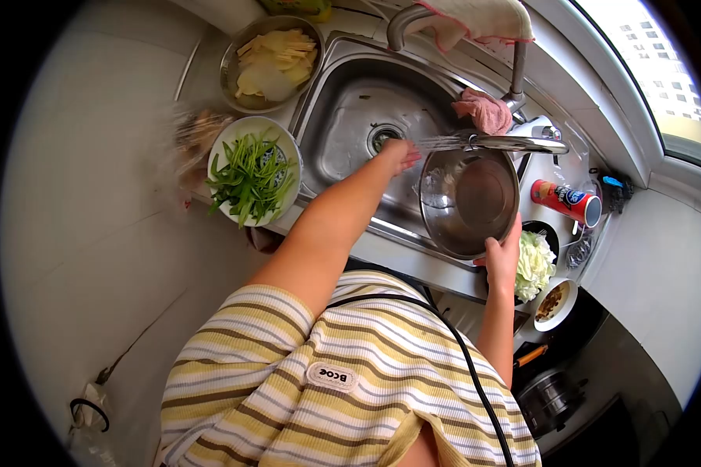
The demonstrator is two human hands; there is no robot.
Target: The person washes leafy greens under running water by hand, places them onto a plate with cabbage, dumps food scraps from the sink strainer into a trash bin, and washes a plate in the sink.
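My right hand (503,253) grips the near rim of a stainless steel bowl (475,204), which is tilted over the right side of the sink (335,117). Its inside looks wet and shiny. My left hand (399,156) reaches over the sink with its fingers stretched out, holding nothing that I can see. Water (442,143) sprays from the faucet (518,143) towards those fingers. Below my left hand is the drain (383,138), with some green bits in it.
Left of the sink stand a bowl of green vegetable pieces (249,175) and a metal bowl of pale slices (276,66). On the right are a red can (566,202), cabbage (534,265), a small white bowl (555,303) and a pot (551,398). A pink cloth (483,111) hangs by the faucet.
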